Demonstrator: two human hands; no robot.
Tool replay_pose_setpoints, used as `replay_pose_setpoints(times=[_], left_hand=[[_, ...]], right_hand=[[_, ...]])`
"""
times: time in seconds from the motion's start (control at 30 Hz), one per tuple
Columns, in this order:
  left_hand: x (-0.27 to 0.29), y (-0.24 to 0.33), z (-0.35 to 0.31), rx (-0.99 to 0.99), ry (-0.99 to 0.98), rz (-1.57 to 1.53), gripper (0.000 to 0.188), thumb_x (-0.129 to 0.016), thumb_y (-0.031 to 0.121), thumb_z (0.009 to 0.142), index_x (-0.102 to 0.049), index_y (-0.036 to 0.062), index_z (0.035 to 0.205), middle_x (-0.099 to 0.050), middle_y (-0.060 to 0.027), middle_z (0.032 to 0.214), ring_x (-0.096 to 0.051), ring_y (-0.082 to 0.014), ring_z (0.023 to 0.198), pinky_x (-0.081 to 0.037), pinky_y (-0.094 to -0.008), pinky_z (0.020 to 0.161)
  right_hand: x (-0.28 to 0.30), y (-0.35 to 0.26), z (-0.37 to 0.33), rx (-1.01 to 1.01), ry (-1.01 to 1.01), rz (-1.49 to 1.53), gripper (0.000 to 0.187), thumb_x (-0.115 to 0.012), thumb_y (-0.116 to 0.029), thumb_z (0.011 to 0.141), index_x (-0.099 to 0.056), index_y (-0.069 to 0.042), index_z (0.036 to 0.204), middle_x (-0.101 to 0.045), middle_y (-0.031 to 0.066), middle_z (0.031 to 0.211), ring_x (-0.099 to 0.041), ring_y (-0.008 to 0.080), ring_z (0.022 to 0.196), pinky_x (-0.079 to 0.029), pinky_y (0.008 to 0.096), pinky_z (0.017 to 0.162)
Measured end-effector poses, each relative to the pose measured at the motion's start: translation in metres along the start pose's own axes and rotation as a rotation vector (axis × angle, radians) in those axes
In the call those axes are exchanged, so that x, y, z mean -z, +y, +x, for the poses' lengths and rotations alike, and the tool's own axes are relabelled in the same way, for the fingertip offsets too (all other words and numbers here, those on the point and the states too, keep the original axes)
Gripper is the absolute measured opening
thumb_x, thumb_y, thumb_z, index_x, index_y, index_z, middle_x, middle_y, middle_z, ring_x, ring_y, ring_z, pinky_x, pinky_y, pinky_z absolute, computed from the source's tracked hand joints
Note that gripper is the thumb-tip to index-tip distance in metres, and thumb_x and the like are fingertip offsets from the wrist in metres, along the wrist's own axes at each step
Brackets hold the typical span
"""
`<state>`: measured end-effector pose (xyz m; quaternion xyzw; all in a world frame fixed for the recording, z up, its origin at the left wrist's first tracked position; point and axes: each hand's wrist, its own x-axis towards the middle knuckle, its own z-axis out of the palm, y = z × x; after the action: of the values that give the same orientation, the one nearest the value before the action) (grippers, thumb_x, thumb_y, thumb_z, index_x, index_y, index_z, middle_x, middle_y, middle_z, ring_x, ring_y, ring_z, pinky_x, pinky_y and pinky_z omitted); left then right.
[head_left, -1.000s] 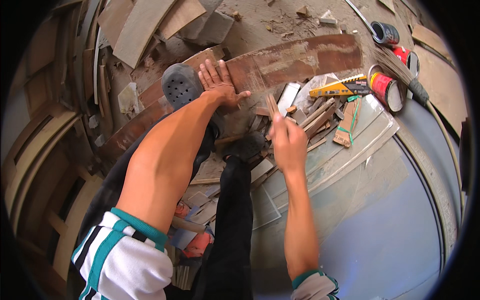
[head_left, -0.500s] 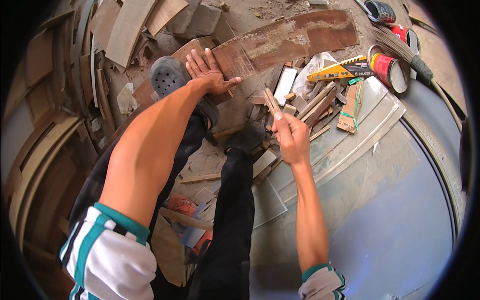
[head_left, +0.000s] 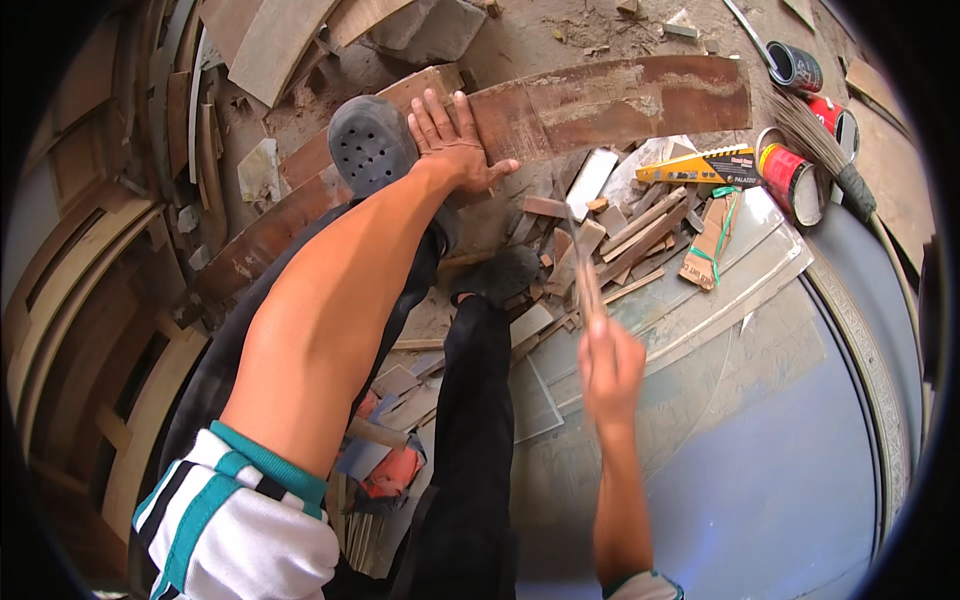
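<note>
A long worn brown board (head_left: 690, 95) runs across the upper middle, over a smaller wooden block (head_left: 437, 78). My left hand (head_left: 450, 155) lies flat on the board, fingers spread, beside my foot in a grey clog (head_left: 368, 148), which rests on it too. In my right hand (head_left: 612, 372) is a handsaw (head_left: 588, 285), closed in my fingers by its wooden handle. Its thin blade is seen nearly edge-on and smeared by motion, pointing up toward the board. A cut line in the board is hard to make out.
Wood offcuts (head_left: 640, 235) lie heaped right of my feet, with a yellow-and-black saw sleeve (head_left: 700, 168) beside them. Paint cans (head_left: 790, 180) and a stick broom (head_left: 825, 150) stand far right. A large glassy sheet (head_left: 740, 420) covers the lower right. Planks (head_left: 75, 270) are stacked left.
My right hand has pulled the saw down toward me and slightly right, away from the board. My left hand stays flat on the board. The whole view has shifted a little.
</note>
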<state>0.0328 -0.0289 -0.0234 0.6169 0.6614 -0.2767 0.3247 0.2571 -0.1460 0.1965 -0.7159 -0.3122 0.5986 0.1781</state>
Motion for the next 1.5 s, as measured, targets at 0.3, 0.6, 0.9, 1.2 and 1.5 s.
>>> replay_pose_setpoints(times=[0.3, 0.6, 0.9, 1.2, 1.5], left_hand=[[0.006, 0.002, 0.0, 0.052, -0.042, 0.022, 0.136, -0.054, 0.087, 0.073, 0.014, 0.0029, 0.157, 0.025, -0.0366, 0.155, 0.03, -0.0537, 0.141, 0.018, -0.0629, 0.112], [-0.008, 0.0, 0.003, 0.0, 0.034, 0.001, 0.145, -0.049, 0.094, 0.068, 0.018, -0.0027, 0.153, 0.027, -0.0403, 0.152, 0.031, -0.056, 0.139, 0.017, -0.0648, 0.111], [0.005, -0.002, -0.004, 0.039, -0.048, 0.017, 0.136, -0.056, 0.084, 0.074, 0.015, 0.0007, 0.156, 0.025, -0.0369, 0.155, 0.03, -0.0549, 0.141, 0.017, -0.0642, 0.112], [0.011, 0.002, 0.007, -0.021, 0.09, 0.013, 0.132, -0.051, 0.084, 0.078, 0.013, -0.0002, 0.156, 0.023, -0.0378, 0.155, 0.027, -0.0568, 0.141, 0.015, -0.0648, 0.112], [0.007, -0.006, 0.006, 0.034, -0.006, 0.035, 0.139, -0.052, 0.089, 0.072, 0.016, 0.0014, 0.155, 0.026, -0.0374, 0.154, 0.03, -0.0548, 0.14, 0.017, -0.0636, 0.112]], right_hand=[[-0.023, -0.01, 0.074, 0.054, -0.014, -0.008, 0.047, -0.05, -0.033, 0.102, -0.055, -0.002, 0.066, -0.047, 0.0042, 0.052, -0.046, 0.0126, 0.049, -0.034, 0.0317, 0.049], [-0.015, 0.046, 0.057, 0.207, 0.015, 0.009, 0.046, -0.047, -0.029, 0.103, -0.053, -0.003, 0.065, -0.043, 0.0005, 0.05, -0.04, 0.0094, 0.046, -0.029, 0.028, 0.046], [-0.014, 0.002, 0.032, 0.073, 0.008, -0.047, 0.045, -0.048, -0.03, 0.102, -0.055, -0.001, 0.067, -0.047, 0.003, 0.053, -0.045, 0.0112, 0.049, -0.033, 0.0304, 0.048], [-0.021, 0.061, 0.108, 0.193, 0.069, 0.177, 0.043, -0.05, -0.028, 0.101, -0.056, -0.003, 0.067, -0.049, -0.0001, 0.054, -0.04, 0.0067, 0.046, -0.028, 0.0248, 0.045], [-0.004, -0.029, 0.029, -0.043, -0.02, -0.028, 0.042, -0.051, -0.032, 0.102, -0.057, -0.001, 0.074, -0.046, 0.0015, 0.056, -0.044, 0.0089, 0.054, -0.033, 0.0285, 0.051]])
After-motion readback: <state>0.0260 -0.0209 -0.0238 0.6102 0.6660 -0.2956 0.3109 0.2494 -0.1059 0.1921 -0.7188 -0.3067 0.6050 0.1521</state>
